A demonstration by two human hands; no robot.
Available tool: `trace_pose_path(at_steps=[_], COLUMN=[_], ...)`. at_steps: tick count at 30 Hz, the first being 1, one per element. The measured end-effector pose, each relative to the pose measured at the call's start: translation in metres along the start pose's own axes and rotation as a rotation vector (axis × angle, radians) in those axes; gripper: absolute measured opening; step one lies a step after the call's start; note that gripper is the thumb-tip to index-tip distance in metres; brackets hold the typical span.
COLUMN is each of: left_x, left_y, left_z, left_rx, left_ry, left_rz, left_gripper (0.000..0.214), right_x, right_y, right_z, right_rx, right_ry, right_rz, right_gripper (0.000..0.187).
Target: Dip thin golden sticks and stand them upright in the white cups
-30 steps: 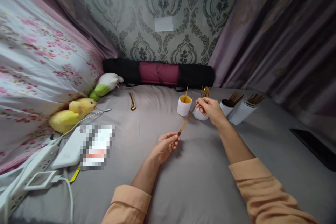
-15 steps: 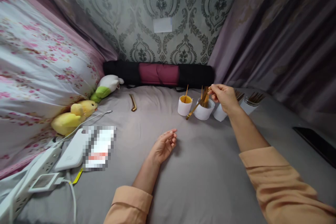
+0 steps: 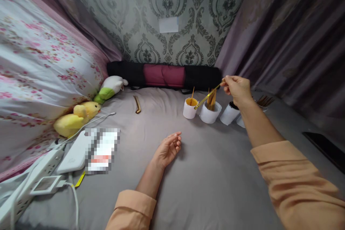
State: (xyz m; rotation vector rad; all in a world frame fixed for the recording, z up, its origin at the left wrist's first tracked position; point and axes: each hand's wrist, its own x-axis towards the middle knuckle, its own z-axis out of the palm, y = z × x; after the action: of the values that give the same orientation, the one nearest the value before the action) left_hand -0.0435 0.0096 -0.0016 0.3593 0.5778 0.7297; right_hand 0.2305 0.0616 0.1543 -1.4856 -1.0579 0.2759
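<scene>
My right hand [image 3: 237,89] is raised over a row of white cups and pinches the end of a thin gold utensil [image 3: 207,96]. The utensil slants down to the left, its tip above the gap between the first two cups. The first white cup [image 3: 189,108] has a yellow inside and one gold stick in it. The second white cup [image 3: 210,112] holds several gold utensils. A third white cup [image 3: 229,113] stands partly behind my right wrist. My left hand [image 3: 168,150] rests on the grey sheet [image 3: 205,172], palm up, fingers loosely curled, holding nothing.
A bent gold straw [image 3: 137,104] lies on the sheet. Behind the cups lies a black and maroon roll [image 3: 164,75]. Plush toys [image 3: 77,116], a floral pillow [image 3: 40,61], a power strip [image 3: 24,183] and white devices sit at left. A dark flat object [image 3: 325,149] lies at right.
My left hand let go of the gold utensil and settled on the sheet. My right hand carried the utensil up and to the right, over the cups.
</scene>
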Motion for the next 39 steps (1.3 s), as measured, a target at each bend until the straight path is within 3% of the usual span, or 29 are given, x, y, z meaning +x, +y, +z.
trace_pose_path(at_steps=[5, 11, 21, 30, 39], left_x=[0.001, 0.0, 0.0, 0.002, 0.001], left_y=[0.001, 0.001, 0.002, 0.002, 0.001], left_z=[-0.001, 0.0, 0.001, 0.0, 0.0], left_rx=[-0.004, -0.006, -0.01, -0.023, -0.019], left_ry=[-0.005, -0.007, 0.003, -0.008, -0.011], left_rz=[-0.001, -0.002, -0.007, -0.006, -0.001], left_gripper=[0.023, 0.022, 0.022, 0.02, 0.021], right_x=[0.011, 0.019, 0.024, 0.019, 0.017], right_y=[-0.007, 0.001, 0.013, 0.025, 0.035], right_z=[0.008, 0.019, 0.04, 0.056, 0.061], right_rx=[0.051, -0.011, -0.174, -0.281, -0.304], right_ry=[0.1, 0.114, -0.029, -0.154, -0.283], right_rz=[-0.012, -0.096, -0.185, -0.1, -0.11], right_gripper=[0.024, 0.023, 0.026, 0.025, 0.022])
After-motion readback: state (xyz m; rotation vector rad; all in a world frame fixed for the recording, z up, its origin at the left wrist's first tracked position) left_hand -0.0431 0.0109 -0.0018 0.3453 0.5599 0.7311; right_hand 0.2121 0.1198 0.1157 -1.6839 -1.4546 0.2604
